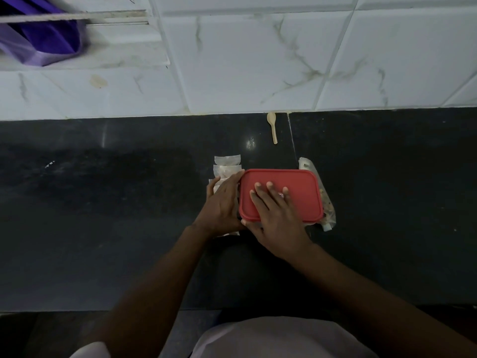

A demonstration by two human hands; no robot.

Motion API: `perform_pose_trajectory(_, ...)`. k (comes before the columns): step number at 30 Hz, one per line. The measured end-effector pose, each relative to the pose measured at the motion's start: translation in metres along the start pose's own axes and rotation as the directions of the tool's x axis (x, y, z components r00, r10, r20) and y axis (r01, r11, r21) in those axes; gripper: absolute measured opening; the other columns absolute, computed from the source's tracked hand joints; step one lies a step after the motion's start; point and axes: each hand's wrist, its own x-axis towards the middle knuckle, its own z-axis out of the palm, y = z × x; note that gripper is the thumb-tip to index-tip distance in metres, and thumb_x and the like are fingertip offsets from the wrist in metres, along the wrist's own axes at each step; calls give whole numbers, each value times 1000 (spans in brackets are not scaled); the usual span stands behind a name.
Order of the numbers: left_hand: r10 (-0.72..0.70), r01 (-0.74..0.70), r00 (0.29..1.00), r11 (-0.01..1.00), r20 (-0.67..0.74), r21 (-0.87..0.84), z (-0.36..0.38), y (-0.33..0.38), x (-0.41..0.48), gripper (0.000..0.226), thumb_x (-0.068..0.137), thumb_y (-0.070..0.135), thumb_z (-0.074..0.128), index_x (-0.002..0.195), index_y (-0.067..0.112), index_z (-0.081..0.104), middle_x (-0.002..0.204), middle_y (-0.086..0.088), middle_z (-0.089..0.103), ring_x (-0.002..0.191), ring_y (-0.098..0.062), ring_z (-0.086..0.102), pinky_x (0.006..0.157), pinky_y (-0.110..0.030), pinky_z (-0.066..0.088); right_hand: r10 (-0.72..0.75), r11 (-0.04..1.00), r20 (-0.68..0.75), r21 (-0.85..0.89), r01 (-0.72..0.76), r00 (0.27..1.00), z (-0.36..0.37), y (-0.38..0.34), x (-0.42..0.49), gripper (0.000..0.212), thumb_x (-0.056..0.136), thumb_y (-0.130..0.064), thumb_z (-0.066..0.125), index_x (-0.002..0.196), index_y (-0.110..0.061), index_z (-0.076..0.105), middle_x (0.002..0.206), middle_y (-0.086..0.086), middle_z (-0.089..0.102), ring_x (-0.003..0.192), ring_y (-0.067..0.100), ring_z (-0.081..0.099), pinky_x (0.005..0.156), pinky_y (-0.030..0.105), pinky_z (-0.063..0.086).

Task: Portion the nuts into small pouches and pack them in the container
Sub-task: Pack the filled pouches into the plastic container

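Small pouches [227,161] lie in a row, partly under the left hand [223,205], whose straight, close-set fingers rest along the nine o'clock side of the red-lidded container [302,184]. The right hand [277,218] lies flat on top of it, fingers straight and slightly spread. A bag of nuts [327,210] lies at its three o'clock, a spoon [272,125] at twelve.

Dim: the dark counter [103,202] swallows detail, the wall tiles [258,60] catch cool soft light, a small glare spot shines near the spoon [272,126]; tile lines bow at the edges, the purple cloth [44,40] is blurred, the red lid [296,187] reads vivid
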Motion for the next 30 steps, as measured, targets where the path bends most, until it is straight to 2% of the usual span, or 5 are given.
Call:
perform_pose_trajectory(5, -38, 38, 999, 997, -4, -66, 7, -8, -1, 127, 68, 76, 69, 161, 12, 9, 160, -7, 41, 150, -18, 34, 127, -45, -4, -25, 998, 4, -59, 25, 1000, 1, -1, 0, 71, 102, -55, 29, 146, -5, 52, 154, 17, 49, 144, 39, 43, 114, 64, 36)
perform_pose_trajectory(13, -37, 32, 996, 997, -78, -66, 10, -2, 0, 124, 62, 76, 79, 157, 19, 23, 156, 1, 45, 148, -7, 32, 126, -44, -6, 88, 967, -1, 240, -86, 996, -31, 4, 8, 56, 106, -51, 37, 148, -15, 51, 148, 7, 56, 141, 26, 49, 117, 50, 34)
perform_pose_trajectory(18, -96, 95, 995, 991, -4, -98, 9, -6, 1, 128, 62, 73, 82, 160, 25, 15, 160, 2, 38, 149, -1, 19, 126, -42, -12, 125, 941, -87, 327, -91, 988, -68, 10, 19, 64, 103, -62, 25, 139, -20, 58, 116, 4, 73, 98, 20, 71, 87, 42, 57)
perform_pose_trajectory(24, -157, 166, 985, 973, 67, -162, 4, 5, 4, 121, 66, 52, 91, 159, 22, 20, 163, -2, 31, 143, 2, 16, 110, 0, -11, 192, 937, -274, 336, -94, 942, -108, 31, 40, 68, 100, -60, 26, 136, -12, 59, 83, -5, 59, 68, 9, 59, 66, 30, 58)
perform_pose_trajectory(30, -162, 172, 981, 981, 108, -89, 3, 4, 4, 117, 63, 83, 69, 156, 38, 14, 164, 6, 23, 145, 5, 6, 128, -51, 8, 168, 958, -402, 282, -53, 900, -126, 59, 56, 55, 104, -50, 40, 139, -11, 57, 117, 12, 73, 98, 31, 73, 82, 38, 60)
